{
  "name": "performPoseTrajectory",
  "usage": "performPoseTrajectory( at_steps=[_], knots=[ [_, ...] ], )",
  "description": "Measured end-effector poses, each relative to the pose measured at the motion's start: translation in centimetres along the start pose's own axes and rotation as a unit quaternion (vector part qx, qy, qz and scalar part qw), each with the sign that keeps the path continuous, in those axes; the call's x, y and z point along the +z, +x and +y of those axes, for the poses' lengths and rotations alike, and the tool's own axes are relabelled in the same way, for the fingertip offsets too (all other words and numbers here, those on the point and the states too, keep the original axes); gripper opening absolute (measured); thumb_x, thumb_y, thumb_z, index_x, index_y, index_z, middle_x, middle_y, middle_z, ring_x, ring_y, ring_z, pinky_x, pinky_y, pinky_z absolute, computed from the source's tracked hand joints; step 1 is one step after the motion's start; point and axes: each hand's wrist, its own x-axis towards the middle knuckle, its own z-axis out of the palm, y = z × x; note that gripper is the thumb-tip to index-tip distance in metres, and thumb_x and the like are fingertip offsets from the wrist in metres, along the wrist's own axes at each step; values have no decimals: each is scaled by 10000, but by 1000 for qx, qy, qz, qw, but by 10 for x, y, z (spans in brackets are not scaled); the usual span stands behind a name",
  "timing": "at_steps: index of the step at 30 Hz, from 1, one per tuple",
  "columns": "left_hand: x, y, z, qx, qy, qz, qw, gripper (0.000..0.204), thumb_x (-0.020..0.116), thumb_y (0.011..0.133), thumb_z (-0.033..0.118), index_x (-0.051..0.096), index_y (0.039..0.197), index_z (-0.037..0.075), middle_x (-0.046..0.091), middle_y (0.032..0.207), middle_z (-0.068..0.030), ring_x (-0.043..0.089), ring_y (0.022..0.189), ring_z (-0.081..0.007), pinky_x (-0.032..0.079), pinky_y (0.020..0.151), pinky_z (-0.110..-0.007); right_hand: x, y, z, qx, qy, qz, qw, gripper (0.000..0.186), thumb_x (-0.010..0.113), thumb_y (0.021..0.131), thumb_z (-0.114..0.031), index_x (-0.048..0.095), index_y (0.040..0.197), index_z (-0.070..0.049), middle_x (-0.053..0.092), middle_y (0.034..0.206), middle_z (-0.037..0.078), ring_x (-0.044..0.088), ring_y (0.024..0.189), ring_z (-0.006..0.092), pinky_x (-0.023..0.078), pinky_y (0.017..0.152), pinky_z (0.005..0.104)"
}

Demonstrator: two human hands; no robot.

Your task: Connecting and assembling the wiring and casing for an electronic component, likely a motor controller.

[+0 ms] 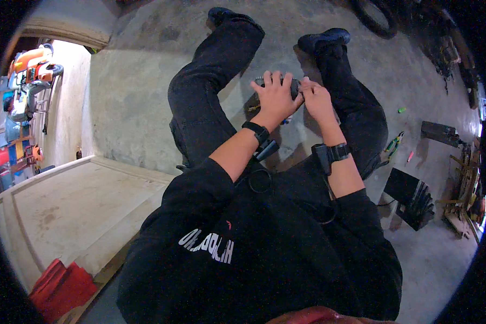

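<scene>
Between my lower legs, low over the concrete floor, is a dark boxy part [295, 87] with a ridged-looking edge. My left hand [277, 98] lies across its top with fingers spread over the far side and the thumb toward the right, gripping it. At the part's right end, my right hand [317, 100] is closed in a pinch; whatever sits between those fingertips is too small to make out. Most of the part is hidden under my left hand. Small bits show on the floor just below it, blurred.
Pliers with green handles [395, 144], a pink-red stick-like item [410, 156] and a small green piece [402, 110] lie on the floor to my right. Beyond are a black finned block [410, 198] and a dark bar [440, 133]. A pale panel [81, 202] stands at left.
</scene>
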Motion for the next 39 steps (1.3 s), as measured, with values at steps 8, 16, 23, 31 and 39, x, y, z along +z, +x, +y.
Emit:
performPoseTrajectory(
  at_steps=[8, 16, 23, 31, 39],
  knots=[
    [0, -1, -1, -8, 1, -12, 1000, 604, 675, 777, 522, 594, 1236, 136, 532, 1277, -121, 405, 1272, -379, 267, 930, -724, -1, -3, -8, -7, -24, -1, 1000, 491, 526, 1002, -423, 717, 1001, 30, 701, 1084, 209, 668, 978, 389, 517, 862, 428],
    [2, -2, 1, -12, -13, -11, 1000, 559, 664, 789, 495, 604, 1211, 133, 531, 1280, -123, 409, 1267, -375, 264, 936, -751, -4, -11, -16, -125, -189, 28, 973, 517, 494, 1014, -403, 759, 767, -34, 653, 1245, 167, 579, 1116, 380, 444, 999, 418],
    [-6, -2, 6, -31, 1, -78, 996, 636, 679, 781, 507, 562, 1301, 160, 501, 1316, -116, 382, 1297, -365, 278, 951, -764, -14, -2, -9, 16, -19, -10, 1000, 360, 595, 971, -343, 727, 1080, -26, 613, 1308, 189, 544, 1213, 395, 420, 1048, 417],
    [-10, 0, 4, -39, 17, -75, 996, 629, 663, 781, 517, 573, 1289, 158, 508, 1339, -119, 383, 1309, -365, 268, 972, -754, -59, -15, -33, -139, 105, 177, 969, 629, 602, 861, 67, 380, 1448, 12, 538, 1371, 182, 521, 1298, 276, 389, 1104, 379],
    [-8, 2, 5, -39, 12, -75, 996, 642, 671, 771, 534, 575, 1287, 164, 514, 1346, -105, 386, 1319, -372, 258, 977, -753, -42, -28, -40, -221, 291, 146, 919, 319, 596, 978, -25, 446, 1260, -13, 627, 1179, 160, 652, 1117, 238, 509, 950, 339]
  ],
)
